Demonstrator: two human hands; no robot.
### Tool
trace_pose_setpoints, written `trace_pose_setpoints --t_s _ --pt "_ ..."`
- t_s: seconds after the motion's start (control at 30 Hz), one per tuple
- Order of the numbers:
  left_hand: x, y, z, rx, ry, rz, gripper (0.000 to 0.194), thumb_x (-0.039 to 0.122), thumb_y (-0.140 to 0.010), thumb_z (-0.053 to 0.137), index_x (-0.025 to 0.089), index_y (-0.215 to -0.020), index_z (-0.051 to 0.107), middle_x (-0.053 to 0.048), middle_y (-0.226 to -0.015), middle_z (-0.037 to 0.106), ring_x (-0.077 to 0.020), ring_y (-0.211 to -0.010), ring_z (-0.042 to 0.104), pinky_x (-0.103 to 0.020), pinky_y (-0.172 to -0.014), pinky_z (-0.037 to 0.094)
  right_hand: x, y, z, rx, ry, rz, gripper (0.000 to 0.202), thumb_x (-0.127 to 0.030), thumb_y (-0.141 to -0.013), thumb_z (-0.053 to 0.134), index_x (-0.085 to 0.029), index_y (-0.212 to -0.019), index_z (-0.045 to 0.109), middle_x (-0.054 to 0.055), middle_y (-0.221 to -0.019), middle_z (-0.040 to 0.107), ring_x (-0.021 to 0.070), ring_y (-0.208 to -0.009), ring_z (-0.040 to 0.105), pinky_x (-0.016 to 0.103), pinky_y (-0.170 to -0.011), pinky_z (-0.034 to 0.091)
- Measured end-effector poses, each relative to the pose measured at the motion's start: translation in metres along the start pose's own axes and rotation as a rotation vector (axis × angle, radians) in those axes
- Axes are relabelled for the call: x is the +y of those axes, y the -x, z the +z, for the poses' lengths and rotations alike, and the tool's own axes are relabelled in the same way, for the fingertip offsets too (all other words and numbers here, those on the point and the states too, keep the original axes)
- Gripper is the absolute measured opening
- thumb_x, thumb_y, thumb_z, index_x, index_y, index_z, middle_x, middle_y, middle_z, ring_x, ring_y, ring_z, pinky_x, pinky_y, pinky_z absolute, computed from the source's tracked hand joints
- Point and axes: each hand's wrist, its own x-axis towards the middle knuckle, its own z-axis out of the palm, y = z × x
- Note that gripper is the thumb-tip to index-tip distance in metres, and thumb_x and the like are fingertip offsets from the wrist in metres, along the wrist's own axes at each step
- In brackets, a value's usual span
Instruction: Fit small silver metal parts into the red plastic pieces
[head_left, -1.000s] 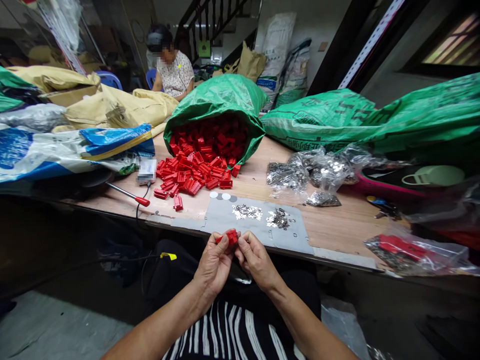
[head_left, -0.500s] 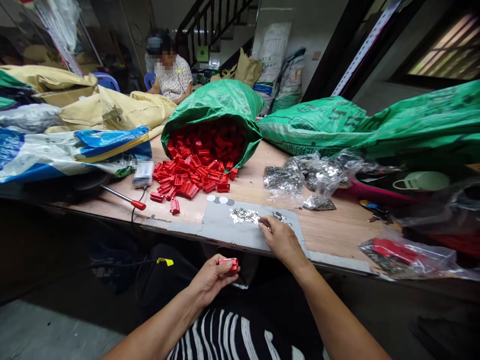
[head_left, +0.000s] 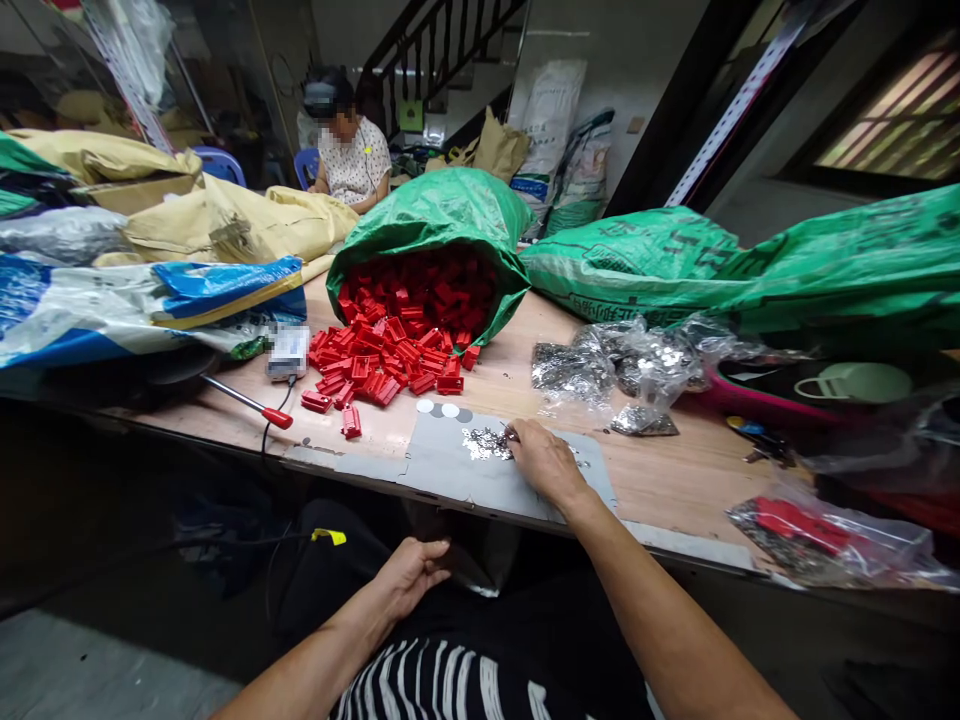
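Head view. Left hand (head_left: 412, 576): below the table's front edge, over the dark-clothed lap. Thumb stretched out, fingers loosely bent, tips apart from the thumb. Striped top (head_left: 450, 680), black with white bands, just below it.

Right hand (head_left: 546, 462): palm down over the grey mat (head_left: 435, 458), fingers curled down, tips at the right side of the shiny metal pieces (head_left: 484, 443). Tips look close together; can't tell if they're clamped on a piece. The metal pieces are small, flat and silvery, in a loose heap on the mat. Mat is thin, smooth, matte, lying along the front edge of the wood-grain table (head_left: 667, 478). Pale round discs (head_left: 449, 411) in a row at its upper left corner.

Red parts (head_left: 379, 365): small, blocky, glossy, plastic-looking, with slots. They spill out of the mouth of the green sack (head_left: 442, 205), woven and creased, onto the table. One lone red part (head_left: 351, 421) sits nearest the mat, left of it, standing clear of the pile.

Clear bags (head_left: 600, 365), crinkled, full of metal bits, behind and right of the mat. Metal lever (head_left: 247, 400) with a smooth red grip at the left, by the table edge. Person in a spotted top (head_left: 352, 165) sits beyond the table.
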Motion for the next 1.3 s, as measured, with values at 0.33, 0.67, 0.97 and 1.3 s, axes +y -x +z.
trace_pose_setpoints --t_s 0.33,0.67,0.97,1.3 --pt "-0.006 -0.008 -0.018 0.066 0.024 -0.008 0.015 -0.001 -0.073 0.057 0.007 -0.08 0.067 -0.009 -0.073 0.073 -0.0153 -0.065 0.068 -0.028 -0.071 0.053 -0.008 0.003 0.002 -0.053 -0.202 -0.206 0.018 -0.017 -0.09 0.051 -0.022 -0.102 0.065 0.004 -0.103 0.065 0.0177 -0.094 0.061 0.025 -0.08 0.041" --pt "-0.008 -0.012 -0.018 0.062 0.059 -0.013 0.018 -0.002 -0.073 0.053 0.006 -0.084 0.066 -0.011 -0.076 0.074 -0.017 -0.067 0.069 -0.03 -0.072 0.054 -0.009 -0.017 0.0 -0.038 -0.135 -0.145 0.026 -0.012 -0.087 0.05 -0.02 -0.107 0.063 0.006 -0.111 0.062 0.019 -0.101 0.059 0.026 -0.085 0.04" --pt "-0.009 -0.013 -0.017 0.036 0.076 -0.017 0.017 0.001 -0.073 0.054 0.007 -0.083 0.066 -0.012 -0.078 0.074 -0.0184 -0.069 0.07 -0.03 -0.071 0.053 -0.009 -0.006 0.0 -0.065 -0.135 -0.245 0.028 -0.012 -0.091 0.046 -0.023 -0.111 0.061 0.005 -0.113 0.06 0.0174 -0.102 0.058 0.025 -0.088 0.04" --pt "-0.012 -0.016 -0.015 0.048 0.06 -0.017 0.016 0.0 -0.072 0.053 0.007 -0.08 0.065 -0.012 -0.075 0.074 -0.0183 -0.067 0.069 -0.03 -0.068 0.053 -0.04 -0.024 0.008 0.0 -0.11 -0.243 0.016 -0.03 -0.091 0.056 -0.022 -0.104 0.061 0.005 -0.105 0.06 0.019 -0.098 0.057 0.027 -0.08 0.041"
